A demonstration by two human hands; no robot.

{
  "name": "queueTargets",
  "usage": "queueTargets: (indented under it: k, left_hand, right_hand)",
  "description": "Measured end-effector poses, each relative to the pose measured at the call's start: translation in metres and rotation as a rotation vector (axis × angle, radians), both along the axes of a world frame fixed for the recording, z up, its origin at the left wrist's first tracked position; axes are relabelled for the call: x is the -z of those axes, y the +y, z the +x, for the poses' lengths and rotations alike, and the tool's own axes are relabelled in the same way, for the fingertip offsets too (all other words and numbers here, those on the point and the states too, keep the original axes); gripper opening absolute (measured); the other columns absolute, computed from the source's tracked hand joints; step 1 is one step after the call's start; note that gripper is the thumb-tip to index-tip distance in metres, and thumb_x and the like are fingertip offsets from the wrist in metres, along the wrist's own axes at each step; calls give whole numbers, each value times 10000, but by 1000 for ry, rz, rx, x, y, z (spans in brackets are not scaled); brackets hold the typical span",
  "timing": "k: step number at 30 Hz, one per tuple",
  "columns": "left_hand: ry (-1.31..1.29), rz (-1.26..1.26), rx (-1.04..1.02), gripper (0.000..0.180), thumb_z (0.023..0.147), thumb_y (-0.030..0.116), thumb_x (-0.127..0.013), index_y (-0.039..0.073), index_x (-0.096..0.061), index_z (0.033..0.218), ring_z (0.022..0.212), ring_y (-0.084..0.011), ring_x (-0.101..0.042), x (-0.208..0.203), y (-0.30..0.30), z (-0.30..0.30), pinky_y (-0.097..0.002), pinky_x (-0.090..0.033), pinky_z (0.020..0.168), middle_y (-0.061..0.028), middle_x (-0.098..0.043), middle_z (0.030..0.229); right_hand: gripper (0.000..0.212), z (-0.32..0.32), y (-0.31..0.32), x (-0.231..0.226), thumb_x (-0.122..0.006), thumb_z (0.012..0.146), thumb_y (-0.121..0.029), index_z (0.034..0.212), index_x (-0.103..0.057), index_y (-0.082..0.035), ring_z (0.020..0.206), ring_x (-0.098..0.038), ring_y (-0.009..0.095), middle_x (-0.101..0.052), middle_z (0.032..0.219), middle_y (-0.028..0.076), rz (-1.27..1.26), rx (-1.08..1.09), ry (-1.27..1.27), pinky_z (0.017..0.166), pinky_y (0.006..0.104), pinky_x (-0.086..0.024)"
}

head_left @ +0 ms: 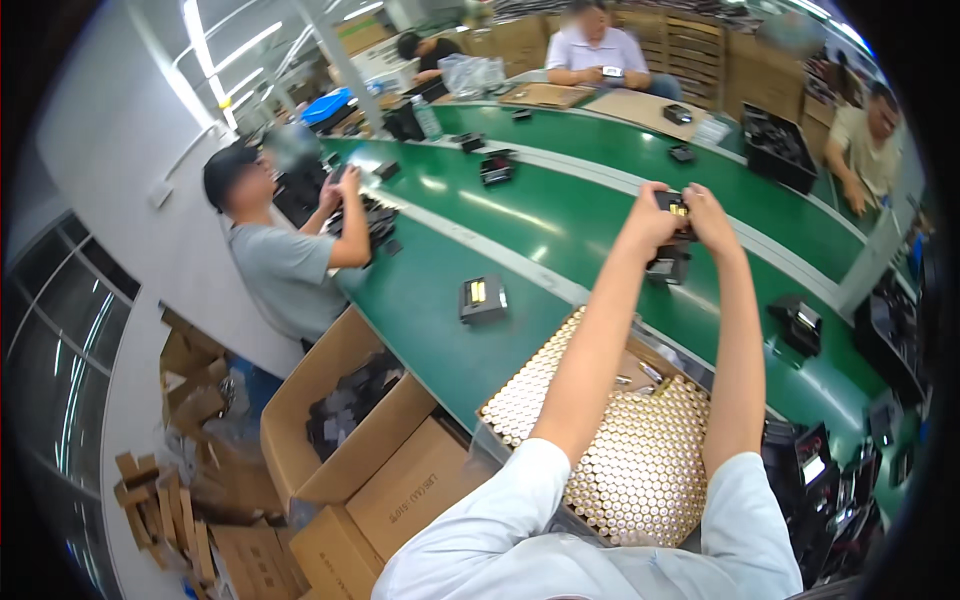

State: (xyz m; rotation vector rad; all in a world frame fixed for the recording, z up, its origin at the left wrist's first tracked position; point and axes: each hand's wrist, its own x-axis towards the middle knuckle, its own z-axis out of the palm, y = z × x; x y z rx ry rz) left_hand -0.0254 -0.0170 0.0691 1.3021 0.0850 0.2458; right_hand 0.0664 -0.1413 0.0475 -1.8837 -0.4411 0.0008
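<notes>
Both arms reach forward over the green table. My left hand [648, 220] and my right hand [710, 218] are closed on the two sides of a small black plastic case [676, 203], with yellow batteries showing in its open compartment. Just below it on the belt lies another black case [668, 266], partly hidden by my hands. Under my forearms stands a box packed with upright batteries [640, 470]; a few lie loose in a gap near its far side. To the left, a black case [483, 299] with batteries in it rests on the table.
Black cases [797, 325] and a heap of black parts [820, 480] lie at my right. An open carton [340, 400] with dark pieces stands at left. A co-worker [285, 240] handles a black item at far left; others sit across the green conveyor [560, 215].
</notes>
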Motion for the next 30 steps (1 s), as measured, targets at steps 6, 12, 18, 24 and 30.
queueTargets:
  k: [6, 12, 18, 24, 30]
  left_hand:
    - [47, 241, -122, 446, 761, 65, -691, 5, -470, 1145, 748, -229, -615, 4, 10, 8, -344, -534, 583, -173, -586, 935]
    - [103, 361, -287, 398, 792, 154, -723, -43, -524, 1074, 749, -215, -622, 12, 11, 11, -320, -541, 616, -160, -602, 880]
    - [125, 323, -231, 427, 832, 98, -660, -40, -462, 1184, 748, -256, -624, 23, 23, 8, -358, -560, 632, -198, -591, 930]
    - [176, 18, -119, 489, 844, -21, -546, -15, -363, 1298, 862, -327, -612, 33, 50, 16, -443, -570, 672, -257, -532, 1060]
    - [178, -191, -2, 567, 817, -96, -487, 10, -318, 1348, 934, -355, -580, 21, 41, 11, -487, -545, 720, -286, -490, 1123]
  right_hand:
    - [557, -30, 20, -13, -492, 914, -313, 1361, -487, 20, 1101, -597, 307, -587, 1291, 200, -52, 136, 7, 949, 378, -469]
    - [425, -43, 2, -34, -498, 916, -221, 1257, -583, 17, 645, -561, 186, -648, 820, 94, -307, -166, -209, 592, 302, -485]
    - [358, -65, 2, -42, -612, 811, -175, 1115, -656, 10, 682, -599, 238, -699, 931, 114, -295, -170, -163, 685, 342, -521]
    - [301, -73, 6, -40, -709, 684, -113, 962, -698, 0, 692, -614, 289, -715, 911, 119, -360, -260, -479, 711, 360, -527]
    - [198, -58, 11, -31, -727, 626, -68, 816, -710, -14, 687, -606, 333, -704, 800, 124, -609, -248, -537, 699, 371, -524]
